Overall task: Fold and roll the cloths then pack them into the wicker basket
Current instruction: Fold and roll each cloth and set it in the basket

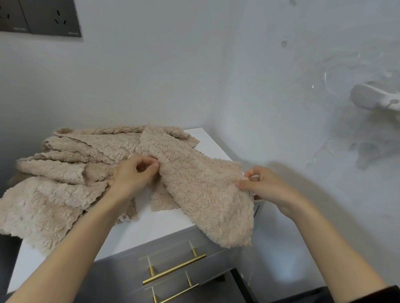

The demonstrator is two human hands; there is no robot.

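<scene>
This looks like a home, likely a bathroom or wash corner. The walls are pale grey, with dark sockets [35, 6] and a white holder [380, 99] stuck on. A small grey drawer unit [119, 284] with brass handles [174, 268] has a white worktop [164, 220] heaped with fluffy beige cloths [52, 201].

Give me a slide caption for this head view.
Left hand and right hand pinch a beige cloth over the cabinet, pile at left.

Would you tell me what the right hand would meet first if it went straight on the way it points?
The beige cloth, whose edge the right hand pinches; beyond it, probably the left hand, depth unclear.
</scene>
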